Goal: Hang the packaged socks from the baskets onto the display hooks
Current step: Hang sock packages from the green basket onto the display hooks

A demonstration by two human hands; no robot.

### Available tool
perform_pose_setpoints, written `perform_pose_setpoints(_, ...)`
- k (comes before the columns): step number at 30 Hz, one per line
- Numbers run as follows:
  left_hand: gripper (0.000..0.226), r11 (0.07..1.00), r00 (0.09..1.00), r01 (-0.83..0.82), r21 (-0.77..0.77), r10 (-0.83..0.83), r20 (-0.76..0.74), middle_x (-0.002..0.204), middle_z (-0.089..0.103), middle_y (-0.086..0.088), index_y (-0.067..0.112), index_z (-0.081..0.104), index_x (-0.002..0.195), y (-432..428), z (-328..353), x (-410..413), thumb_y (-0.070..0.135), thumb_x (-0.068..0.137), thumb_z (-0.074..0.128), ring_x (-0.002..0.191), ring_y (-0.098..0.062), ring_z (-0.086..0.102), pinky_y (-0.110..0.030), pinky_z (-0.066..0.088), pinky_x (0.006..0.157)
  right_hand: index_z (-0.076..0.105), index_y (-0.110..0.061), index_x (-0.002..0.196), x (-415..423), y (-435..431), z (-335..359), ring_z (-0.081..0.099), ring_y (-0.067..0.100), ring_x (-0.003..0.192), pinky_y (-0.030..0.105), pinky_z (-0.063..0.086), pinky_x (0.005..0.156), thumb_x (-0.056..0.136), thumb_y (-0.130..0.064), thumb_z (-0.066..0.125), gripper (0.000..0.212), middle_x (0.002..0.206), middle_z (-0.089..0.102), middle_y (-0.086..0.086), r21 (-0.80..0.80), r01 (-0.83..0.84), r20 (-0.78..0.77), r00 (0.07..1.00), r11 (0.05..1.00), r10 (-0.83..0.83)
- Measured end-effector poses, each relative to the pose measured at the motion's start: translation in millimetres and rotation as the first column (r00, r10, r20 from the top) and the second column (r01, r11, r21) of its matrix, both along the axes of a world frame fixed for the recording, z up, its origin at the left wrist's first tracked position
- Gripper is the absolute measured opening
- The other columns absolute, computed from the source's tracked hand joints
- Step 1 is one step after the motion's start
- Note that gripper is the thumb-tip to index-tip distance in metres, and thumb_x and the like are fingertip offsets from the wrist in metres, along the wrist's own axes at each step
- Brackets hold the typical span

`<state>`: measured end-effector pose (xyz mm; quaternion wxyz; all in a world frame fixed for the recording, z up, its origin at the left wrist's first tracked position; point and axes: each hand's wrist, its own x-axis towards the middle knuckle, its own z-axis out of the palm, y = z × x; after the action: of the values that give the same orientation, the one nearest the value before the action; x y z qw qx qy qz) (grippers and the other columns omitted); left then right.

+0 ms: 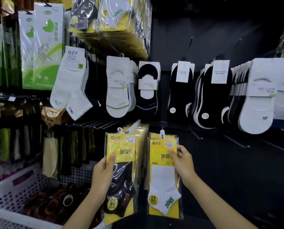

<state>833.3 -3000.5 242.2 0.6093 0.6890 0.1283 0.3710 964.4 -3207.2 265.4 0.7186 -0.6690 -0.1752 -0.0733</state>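
Note:
My left hand [103, 174] grips a yellow pack of black socks [121, 171] by its left edge, thumb across the front. That pack's white hanger sits beside the tip of a display hook [134, 124], in front of more yellow packs on that hook. My right hand [183, 161] holds a yellow pack of white socks [162, 179] by its right edge. Its white hanger tab [162, 133] is at the top, against the dark display wall; the hook behind it is hidden.
A white perforated basket [13, 187] with dark packaged goods stands at the lower left. Rows of white and black socks [147, 88] hang above. Bare hooks [242, 142] stick out from the wall at the right. Green boxed packs [42, 47] hang at the upper left.

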Motion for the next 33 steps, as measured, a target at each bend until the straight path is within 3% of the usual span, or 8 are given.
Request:
perform_pose_setpoints(5,0.036,0.999,1.000,-0.009,-0.033,0.009,0.007,0.055,0.041,0.010,0.020,0.043,0.066,-3.0,-0.1,-0.2,0.045,0.090,0.051,0.054,-0.005,0.036,-0.004,0.035,0.043,0.061,-0.016,0.087,19.7,11.0,-6.8,0.068,0.019,0.084,0.031,0.057,0.071,0.091,-0.018,0.062,0.004,0.093,0.071,0.007,-0.017,0.102,-0.075,0.992,0.995,-0.103)
perform_pose_setpoints(7,0.042,1.000,1.000,0.003,-0.021,-0.003,0.012,0.043,0.033,0.010,0.016,0.039,0.062,-5.9,0.1,-0.7,0.045,0.090,0.050,0.045,-0.002,0.031,-0.010,0.036,0.050,0.061,-0.014,0.088,25.6,11.2,-12.2,0.065,0.020,0.087,0.034,0.054,0.076,0.087,-0.025,0.068,0.013,0.093,0.068,0.007,-0.028,0.189,-0.102,0.976,0.982,-0.191)
perform_pose_setpoints(10,0.046,0.999,1.000,0.018,-0.031,-0.017,0.023,0.040,0.027,0.010,0.016,0.030,0.059,-11.0,1.1,-1.7,0.043,0.091,0.051,0.039,-0.003,0.028,-0.017,0.033,0.056,0.059,-0.010,0.093,28.1,7.6,-22.0,0.059,0.019,0.086,0.024,0.046,0.067,0.083,-0.027,0.073,0.024,0.093,0.063,0.005,-0.046,0.302,-0.116,0.945,0.952,-0.305)
perform_pose_setpoints(15,0.043,0.997,0.997,0.074,-0.026,-0.073,0.037,0.040,0.030,0.010,0.012,0.044,0.062,-20.4,-5.2,4.2,0.046,0.088,0.051,0.039,-0.001,0.028,-0.012,0.031,0.045,0.056,-0.010,0.097,20.8,-5.5,-41.0,0.056,0.019,0.091,0.032,0.047,0.078,0.082,-0.020,0.073,0.024,0.108,0.060,0.013,-0.108,0.374,-0.169,0.906,0.921,-0.387)
perform_pose_setpoints(18,0.029,0.989,0.989,0.136,-0.049,-0.133,0.057,0.049,0.044,0.009,0.019,0.068,0.082,-32.2,-7.7,11.3,0.040,0.092,0.051,0.046,-0.003,0.038,-0.011,0.033,0.044,0.059,-0.009,0.098,2.1,-8.8,-38.6,0.059,0.018,0.088,0.032,0.051,0.078,0.088,-0.026,0.065,0.020,0.105,0.062,0.011,-0.050,0.224,-0.146,0.962,0.973,-0.229)
perform_pose_setpoints(21,0.025,0.977,0.979,0.197,-0.077,-0.191,0.071,0.047,0.053,0.010,0.020,0.067,0.092,-51.0,-8.0,19.9,0.037,0.094,0.049,0.044,-0.001,0.049,-0.007,0.036,0.045,0.064,-0.012,0.100,-22.3,-9.0,-24.5,0.062,0.013,0.078,0.023,0.054,0.072,0.093,-0.033,0.056,0.024,0.093,0.066,0.008,-0.045,-0.038,-0.119,0.992,0.998,0.032)
perform_pose_setpoints(24,0.018,0.957,0.954,0.289,-0.024,-0.285,0.090,0.075,0.071,0.023,0.026,0.065,0.102,-73.2,-6.4,24.9,0.032,0.093,0.050,0.073,0.008,0.065,-0.004,0.044,0.061,0.066,-0.012,0.105,-37.1,-9.2,-12.8,0.069,0.010,0.083,0.016,0.052,0.067,0.093,-0.031,0.056,0.024,0.096,0.071,0.002,-0.039,-0.206,-0.089,0.975,0.978,0.202)
perform_pose_setpoints(33,0.031,0.933,0.936,0.350,-0.083,-0.346,0.058,0.107,0.068,0.005,0.028,0.053,0.118,-96.7,-9.4,41.4,0.029,0.088,0.060,0.098,0.000,0.064,-0.013,0.050,0.081,0.066,-0.017,0.101,-27.0,-23.8,-13.9,0.071,0.007,0.086,0.014,0.053,0.065,0.092,-0.017,0.059,0.012,0.095,0.075,-0.004,0.100,-0.112,-0.022,0.993,0.989,0.115)
